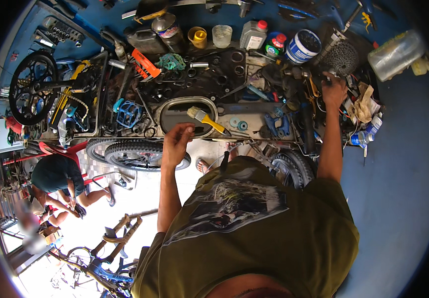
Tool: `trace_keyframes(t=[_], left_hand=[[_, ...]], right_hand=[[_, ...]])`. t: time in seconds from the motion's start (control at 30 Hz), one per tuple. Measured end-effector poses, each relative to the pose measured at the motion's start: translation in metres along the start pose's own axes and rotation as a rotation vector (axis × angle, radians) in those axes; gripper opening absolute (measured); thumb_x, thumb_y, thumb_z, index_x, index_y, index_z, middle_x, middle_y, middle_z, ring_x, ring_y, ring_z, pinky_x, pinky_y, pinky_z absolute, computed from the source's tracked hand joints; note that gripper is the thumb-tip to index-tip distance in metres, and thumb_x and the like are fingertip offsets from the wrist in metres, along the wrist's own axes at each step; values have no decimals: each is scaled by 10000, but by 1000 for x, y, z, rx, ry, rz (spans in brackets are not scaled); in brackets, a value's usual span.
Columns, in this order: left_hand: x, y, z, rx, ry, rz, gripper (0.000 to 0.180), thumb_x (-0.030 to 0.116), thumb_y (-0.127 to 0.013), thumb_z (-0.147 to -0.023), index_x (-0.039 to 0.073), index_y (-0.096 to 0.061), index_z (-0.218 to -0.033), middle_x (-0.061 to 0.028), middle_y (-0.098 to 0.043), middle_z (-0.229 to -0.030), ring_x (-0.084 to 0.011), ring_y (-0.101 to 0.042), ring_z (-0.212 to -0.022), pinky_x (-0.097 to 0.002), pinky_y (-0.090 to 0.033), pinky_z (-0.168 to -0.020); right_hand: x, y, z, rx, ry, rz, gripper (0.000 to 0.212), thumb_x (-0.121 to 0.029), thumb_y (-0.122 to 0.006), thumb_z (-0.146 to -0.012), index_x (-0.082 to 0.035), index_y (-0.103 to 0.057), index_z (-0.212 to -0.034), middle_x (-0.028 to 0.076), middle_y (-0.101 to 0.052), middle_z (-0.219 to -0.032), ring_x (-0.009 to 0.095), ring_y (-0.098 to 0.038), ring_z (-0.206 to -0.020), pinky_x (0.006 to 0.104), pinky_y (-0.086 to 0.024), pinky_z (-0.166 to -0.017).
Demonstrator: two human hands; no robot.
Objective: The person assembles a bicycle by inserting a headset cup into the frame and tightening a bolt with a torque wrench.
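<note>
My left hand (pixel 176 142) is raised at the front edge of the cluttered workbench, its thumb and fingertips pressed together. Whatever lies between them, if anything, is too small to make out. Just beyond it is an oval metal tray (pixel 163 110) with dark liquid in it. A yellow-handled paintbrush (pixel 207 120) lies across the tray's right rim. My right hand (pixel 334 90) reaches to the bench's far right, fingers curled in among tools, just below a bicycle cassette (pixel 342 58). A small dark thing shows at its fingertips, but its kind is unclear.
A blue pedal (pixel 129 114), an orange-red tool holder (pixel 146 63) and a crankset (pixel 33 87) lie to the left. Bottles and a white-blue tub (pixel 303 46) line the back. Bicycle tires (pixel 140 153) stand under the bench. At left, a person (pixel 58 174) sits near a bicycle frame (pixel 102 268).
</note>
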State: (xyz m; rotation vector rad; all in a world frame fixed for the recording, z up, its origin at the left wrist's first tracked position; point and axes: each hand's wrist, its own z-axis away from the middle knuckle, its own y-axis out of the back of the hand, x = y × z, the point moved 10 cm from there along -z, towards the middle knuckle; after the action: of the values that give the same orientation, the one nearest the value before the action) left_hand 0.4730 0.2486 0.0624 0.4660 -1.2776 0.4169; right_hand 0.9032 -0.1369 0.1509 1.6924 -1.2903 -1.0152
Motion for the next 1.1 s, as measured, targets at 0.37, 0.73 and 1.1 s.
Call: trace_keyframes(t=[0.37,0.73,1.1], left_hand=[[27,7,1,130,-94,-195,165,156,-694,-973,-3,-722,-1005,-54,-691,-922,-92,-587,-770,-245,-447,-663],[26,26,39,270,-144,-156,409,26,-728,-909,28,-627,-1306,-160,-573,-1378,-163,-682,-965,-291,-555,-819],[50,-10,22,186,-177,-208,382,102,-734,-916,56,-663,-1288,-108,-698,-1173,-155,-691,-914,-294,-550,-791]], right_hand=[[-215,6,42,-228,425,-791,346,-171,-752,-897,-167,-689,-1237,118,-723,-887,286,-698,-821,397,-536,-738],[-249,-70,47,-340,600,-404,492,-170,-746,-854,-115,-622,-1328,149,-658,-1195,341,-639,-1106,466,-540,-905],[-279,-125,41,-155,826,-48,405,-102,-727,-783,-105,-681,-1186,83,-626,-1118,275,-590,-1141,448,-481,-921]])
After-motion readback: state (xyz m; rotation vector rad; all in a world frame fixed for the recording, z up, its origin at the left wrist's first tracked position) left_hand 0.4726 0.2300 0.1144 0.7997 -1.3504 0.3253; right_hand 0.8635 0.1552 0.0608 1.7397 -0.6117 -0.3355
